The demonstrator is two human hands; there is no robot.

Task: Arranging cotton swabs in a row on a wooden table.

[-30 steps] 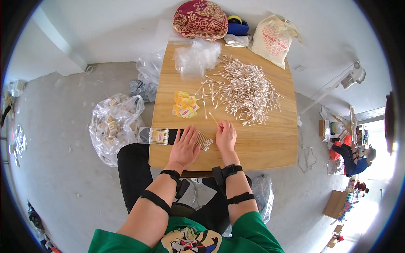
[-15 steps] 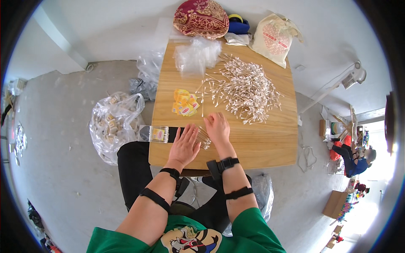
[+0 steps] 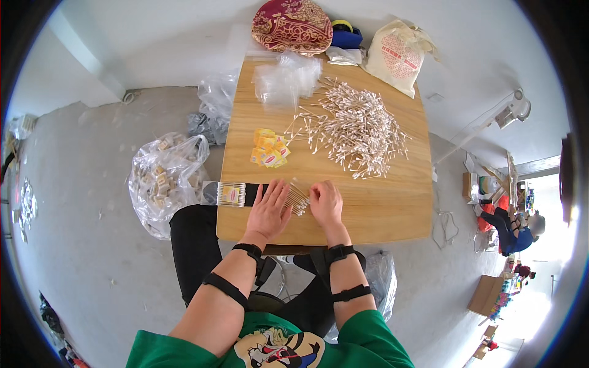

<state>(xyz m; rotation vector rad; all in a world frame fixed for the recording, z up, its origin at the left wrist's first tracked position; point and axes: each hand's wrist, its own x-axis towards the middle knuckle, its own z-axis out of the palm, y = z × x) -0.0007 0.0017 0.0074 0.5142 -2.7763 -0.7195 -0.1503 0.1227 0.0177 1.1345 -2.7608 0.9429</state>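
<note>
My left hand (image 3: pixel 269 210) lies flat, fingers stretched out and pointing away from me, over a black strip (image 3: pixel 251 192) near the table's front edge. Beside its fingers a row of cotton swabs (image 3: pixel 298 197) lies side by side, partly hidden under the hand. Just right of that row is my right hand (image 3: pixel 326 202), its fingers curled in; what they hold, if anything, is hidden. At the strip's left end sits a flat pack of swabs (image 3: pixel 230 194) with a yellow card. A big heap of loose cotton swabs (image 3: pixel 362 126) spreads beyond my right hand.
Yellow cards (image 3: pixel 269 148) lie in a small pile, with clear plastic bags (image 3: pixel 285 80) behind. Along the wall are a patterned red cloth (image 3: pixel 291 27), a blue tape dispenser (image 3: pixel 347 38) and a cloth bag (image 3: pixel 399 58). A filled plastic bag (image 3: pixel 164 184) stands on the floor left.
My right hand has moved right and toward me, from the far end of the swab row to beside it. My left hand stays in place.
</note>
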